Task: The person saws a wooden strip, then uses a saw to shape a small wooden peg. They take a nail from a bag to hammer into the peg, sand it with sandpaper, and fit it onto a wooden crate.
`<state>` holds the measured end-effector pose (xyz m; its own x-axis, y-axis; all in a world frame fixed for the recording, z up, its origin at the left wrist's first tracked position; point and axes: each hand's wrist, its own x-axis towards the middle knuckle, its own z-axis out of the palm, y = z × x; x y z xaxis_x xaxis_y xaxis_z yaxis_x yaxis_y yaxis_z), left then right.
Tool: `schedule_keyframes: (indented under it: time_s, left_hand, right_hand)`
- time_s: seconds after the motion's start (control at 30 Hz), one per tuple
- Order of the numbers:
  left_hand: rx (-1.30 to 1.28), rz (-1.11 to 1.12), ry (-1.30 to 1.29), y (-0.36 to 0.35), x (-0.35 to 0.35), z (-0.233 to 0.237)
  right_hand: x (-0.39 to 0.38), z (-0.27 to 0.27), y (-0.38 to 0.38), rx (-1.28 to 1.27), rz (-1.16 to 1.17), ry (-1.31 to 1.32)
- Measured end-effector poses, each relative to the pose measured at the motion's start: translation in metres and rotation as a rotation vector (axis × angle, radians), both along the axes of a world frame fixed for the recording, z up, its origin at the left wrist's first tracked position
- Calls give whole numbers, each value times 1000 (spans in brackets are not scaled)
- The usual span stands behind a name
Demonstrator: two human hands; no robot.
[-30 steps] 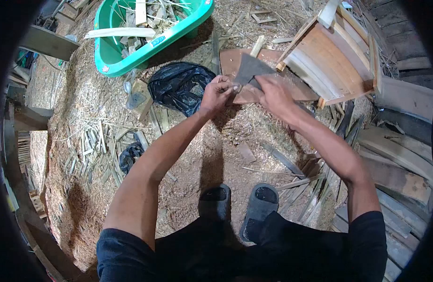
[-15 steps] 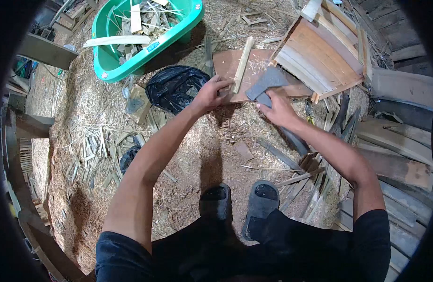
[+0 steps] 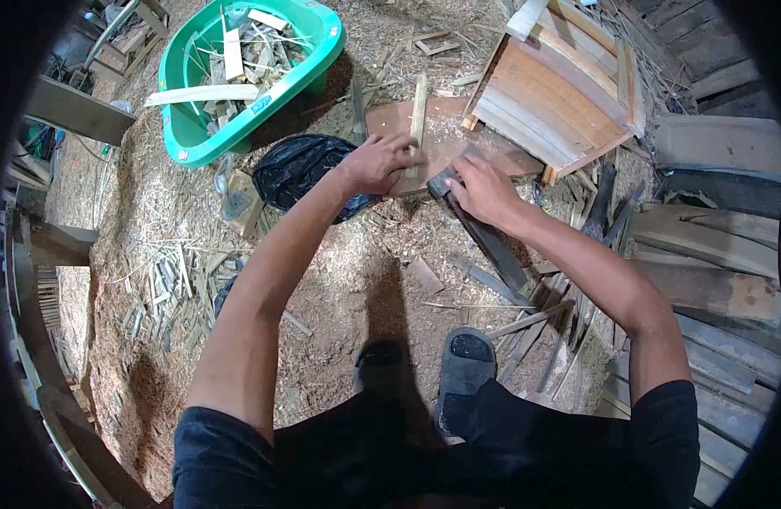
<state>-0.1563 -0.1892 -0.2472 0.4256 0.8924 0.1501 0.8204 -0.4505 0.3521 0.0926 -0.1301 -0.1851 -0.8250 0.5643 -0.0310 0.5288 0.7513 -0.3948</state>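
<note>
My right hand [image 3: 484, 188] grips a hatchet [image 3: 444, 183] close to its head. The hatchet's dark handle slants back toward the lower right, and part of its head is hidden by my fingers. My left hand [image 3: 380, 164] has its fingers bent around the near end of a thin pale wooden strip [image 3: 419, 114]. That strip lies pointing away from me over a flat reddish-brown board [image 3: 445, 127] on the ground. Between the two hands there is a small gap.
Beside my left hand sits a black plastic bag [image 3: 280, 174]. A green tub [image 3: 301, 85] full of wood scraps stands at the upper left. A slatted wooden panel [image 3: 551, 102] leans at the upper right. Sticks and shavings litter the ground around my sandals [image 3: 468, 373].
The hatchet has turned, so its broad face no longer shows. The wooden strip has swung more upright in view, its far end shifting left. The whole view has shifted slightly.
</note>
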Motion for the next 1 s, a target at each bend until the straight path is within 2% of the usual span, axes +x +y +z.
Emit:
schedule_keyframes:
  time_s: [0.03,0.13,0.27,0.37,0.43,0.47,0.5,0.53,0.63,0.7,0.8,0.9,1.0]
  left_hand:
    - [26,-80,119,1,0,1]
    - [96,-155,99,9,-6,5]
    - [44,-192,157,14,-11,9]
    - [-50,-41,-61,10,-7,29]
    - [113,36,-331,10,1,41]
    - [170,96,-418,14,8,49]
    - [227,153,-507,18,17,60]
    - [134,289,-524,18,27,83]
    - [270,382,-670,47,51,128]
    - [377,447,-532,76,58,156]
    - [365,651,-427,126,74,181]
    - [-168,598,-730,173,82,180]
    - [-179,594,-744,180,86,169]
  right_hand:
    - [-2,-1,2,-7,-4,-14]
    - [-2,-8,13,-20,7,45]
    - [3,-4,18,-11,-10,85]
    - [7,15,25,-17,-8,163]
    - [10,50,29,-39,8,255]
    - [12,53,39,87,47,385]
    - [17,79,45,285,47,404]
    - [24,114,48,481,45,417]
    - [55,160,87,725,-258,587]
    - [86,166,125,815,-493,635]
    - [120,148,159,-156,-1009,609]
    - [133,109,174,-522,-968,780]
    - [138,101,180,-623,-944,854]
